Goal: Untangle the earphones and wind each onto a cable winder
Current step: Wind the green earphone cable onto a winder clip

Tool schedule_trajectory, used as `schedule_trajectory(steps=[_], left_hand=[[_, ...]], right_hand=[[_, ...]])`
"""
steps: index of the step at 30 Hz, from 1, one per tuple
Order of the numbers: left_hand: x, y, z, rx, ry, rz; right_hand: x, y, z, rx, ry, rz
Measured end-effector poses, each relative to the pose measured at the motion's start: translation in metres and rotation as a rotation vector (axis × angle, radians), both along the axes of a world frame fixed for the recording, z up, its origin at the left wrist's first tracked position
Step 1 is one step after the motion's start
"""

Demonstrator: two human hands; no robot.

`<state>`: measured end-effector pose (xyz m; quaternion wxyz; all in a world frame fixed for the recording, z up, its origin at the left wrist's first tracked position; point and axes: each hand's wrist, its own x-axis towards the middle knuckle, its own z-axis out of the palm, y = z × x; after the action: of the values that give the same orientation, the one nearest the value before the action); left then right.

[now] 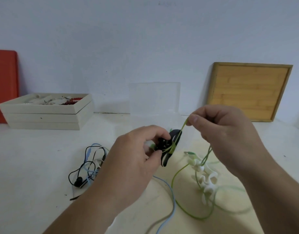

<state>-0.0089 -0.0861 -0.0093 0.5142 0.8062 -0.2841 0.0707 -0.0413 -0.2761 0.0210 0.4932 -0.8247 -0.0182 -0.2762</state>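
Note:
My left hand (138, 156) grips a black cable winder (169, 149) above the table, with a few turns of green earphone cable (179, 179) wrapped round its middle. My right hand (224, 130) pinches that green cable just up and right of the winder; the rest of it trails down in loops over white cable winders (207, 181) on the table. A tangle of black and light blue earphones (88, 168) lies to the left, partly behind my left wrist. A light blue cable (170, 206) runs toward the front edge.
Stacked cream jewellery trays (44, 114) stand at the back left, with a red board (5, 85) behind them. A clear plastic box (153, 98) sits at the back centre. A wooden tray (248, 92) leans on the wall at the back right.

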Motion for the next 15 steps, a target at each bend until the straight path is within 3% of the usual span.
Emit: schedule_trajectory(steps=[8,12,15], left_hand=[[-0.003,-0.006,0.005,-0.281,0.212,-0.193],[-0.004,-0.005,0.006,-0.411,0.246,-0.228],[0.000,-0.004,0.005,-0.508,0.221,-0.124]], right_hand=[[0.011,-0.003,-0.013,0.159,0.079,-0.069],[0.010,0.003,-0.016,-0.004,0.310,0.017],[0.007,0.013,-0.019,-0.113,0.481,0.247]])
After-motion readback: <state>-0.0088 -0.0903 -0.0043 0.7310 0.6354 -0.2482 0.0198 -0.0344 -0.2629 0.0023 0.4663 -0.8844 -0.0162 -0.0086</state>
